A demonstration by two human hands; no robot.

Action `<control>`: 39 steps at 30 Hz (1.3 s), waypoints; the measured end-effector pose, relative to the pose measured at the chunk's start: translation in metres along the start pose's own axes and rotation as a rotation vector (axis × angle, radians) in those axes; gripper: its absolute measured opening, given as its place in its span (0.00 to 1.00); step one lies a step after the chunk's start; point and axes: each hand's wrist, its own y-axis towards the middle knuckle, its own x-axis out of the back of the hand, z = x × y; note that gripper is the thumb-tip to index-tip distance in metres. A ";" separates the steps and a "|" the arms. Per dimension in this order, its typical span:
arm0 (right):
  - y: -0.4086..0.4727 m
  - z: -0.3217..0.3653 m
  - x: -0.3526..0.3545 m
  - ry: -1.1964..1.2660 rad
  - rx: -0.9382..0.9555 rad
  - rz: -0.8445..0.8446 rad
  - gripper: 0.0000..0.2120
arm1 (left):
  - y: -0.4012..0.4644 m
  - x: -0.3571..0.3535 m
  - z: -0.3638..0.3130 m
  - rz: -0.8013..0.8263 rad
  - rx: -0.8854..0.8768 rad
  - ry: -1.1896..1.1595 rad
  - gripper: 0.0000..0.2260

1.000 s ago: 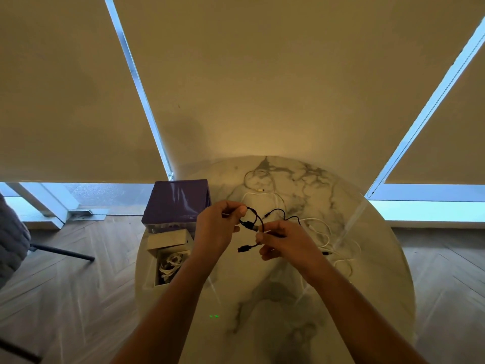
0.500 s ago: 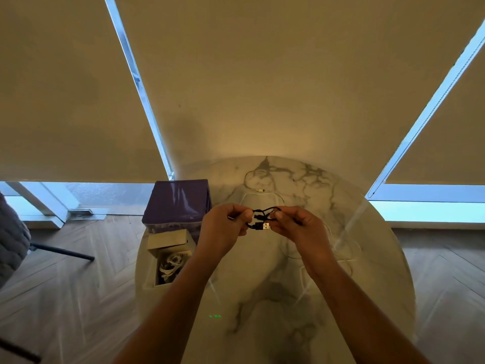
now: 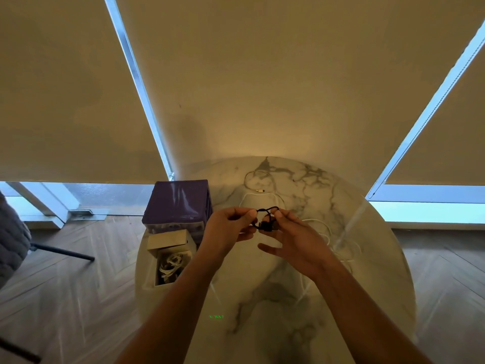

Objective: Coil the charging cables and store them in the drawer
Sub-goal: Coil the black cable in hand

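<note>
Both hands, left hand (image 3: 231, 227) and right hand (image 3: 294, 240), pinch one short black charging cable (image 3: 266, 219) in their fingers above the round marble desk (image 3: 275, 298); white cables (image 3: 328, 232) lie loose toward its right edge, their number unclear.

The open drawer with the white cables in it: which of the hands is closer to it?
Left. The left hand is just right of the drawer, above the table, pinching the black cable. The right hand grips that cable farther right.
</note>
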 end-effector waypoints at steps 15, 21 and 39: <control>-0.001 -0.012 -0.015 -0.206 -0.055 -0.083 0.14 | 0.003 -0.007 0.006 -0.127 -0.159 0.145 0.05; -0.004 -0.019 -0.015 -0.365 -0.093 -0.044 0.11 | 0.007 -0.002 0.001 -0.207 -0.213 0.229 0.05; -0.005 -0.007 -0.005 -0.442 0.080 -0.237 0.15 | 0.000 -0.009 0.000 0.049 -0.044 0.100 0.11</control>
